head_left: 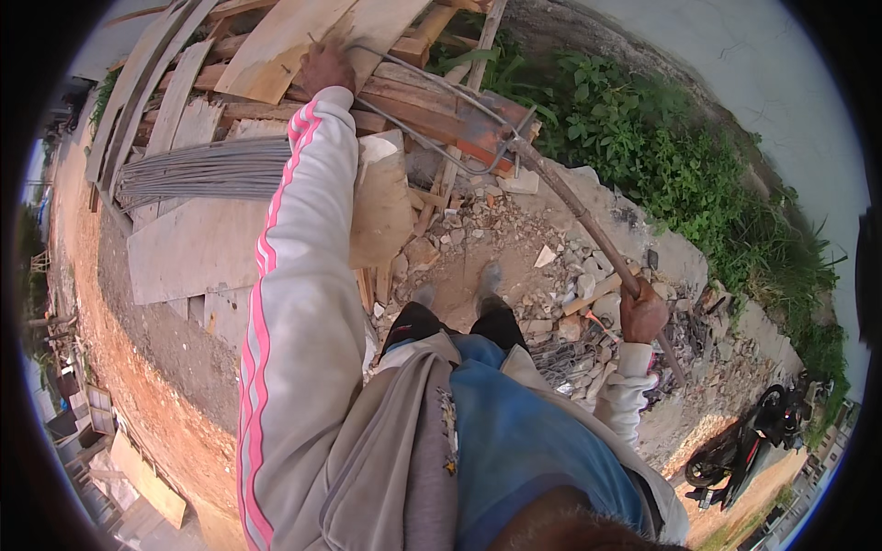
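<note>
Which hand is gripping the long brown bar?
The right hand, closed around the long brown bar. The left hand, blurred, is farther forward, over the wooden boards.

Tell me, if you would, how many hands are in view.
2: the left hand at upper left, by the bent rod, and the right hand at right, gripping the pole.

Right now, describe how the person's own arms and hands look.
The left sleeve is long and pale grey-white, with wavy pink stripes along its outer side. The right sleeve is similarly pale, showing a little pink near the cuff. The left hand and right hand wear no gloves.
</note>
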Action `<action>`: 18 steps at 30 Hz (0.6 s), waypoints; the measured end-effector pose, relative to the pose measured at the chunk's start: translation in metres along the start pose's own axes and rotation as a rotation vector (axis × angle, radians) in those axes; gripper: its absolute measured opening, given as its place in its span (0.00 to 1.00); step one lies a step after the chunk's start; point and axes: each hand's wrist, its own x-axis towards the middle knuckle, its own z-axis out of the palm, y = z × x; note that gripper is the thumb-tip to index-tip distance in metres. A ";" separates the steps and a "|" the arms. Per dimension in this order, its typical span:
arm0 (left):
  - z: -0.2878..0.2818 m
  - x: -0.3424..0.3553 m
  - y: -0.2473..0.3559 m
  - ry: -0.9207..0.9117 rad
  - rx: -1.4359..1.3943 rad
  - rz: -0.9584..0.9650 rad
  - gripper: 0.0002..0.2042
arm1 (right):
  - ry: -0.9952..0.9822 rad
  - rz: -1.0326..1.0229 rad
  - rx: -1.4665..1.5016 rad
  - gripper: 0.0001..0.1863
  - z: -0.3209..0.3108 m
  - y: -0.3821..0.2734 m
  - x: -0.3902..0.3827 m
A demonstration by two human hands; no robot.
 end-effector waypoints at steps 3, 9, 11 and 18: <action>0.018 0.001 -0.005 0.093 -0.094 0.116 0.15 | 0.033 0.007 -0.042 0.25 -0.033 -0.024 -0.019; 0.021 0.011 -0.016 0.122 -0.224 0.327 0.16 | -0.009 0.047 0.007 0.30 -0.064 -0.052 -0.026; 0.024 0.009 -0.015 0.052 -0.284 0.358 0.16 | -0.012 0.125 -0.045 0.31 -0.070 -0.070 -0.046; 0.043 0.025 -0.026 -0.018 -0.295 0.400 0.17 | 0.082 0.385 0.000 0.26 -0.057 -0.229 -0.163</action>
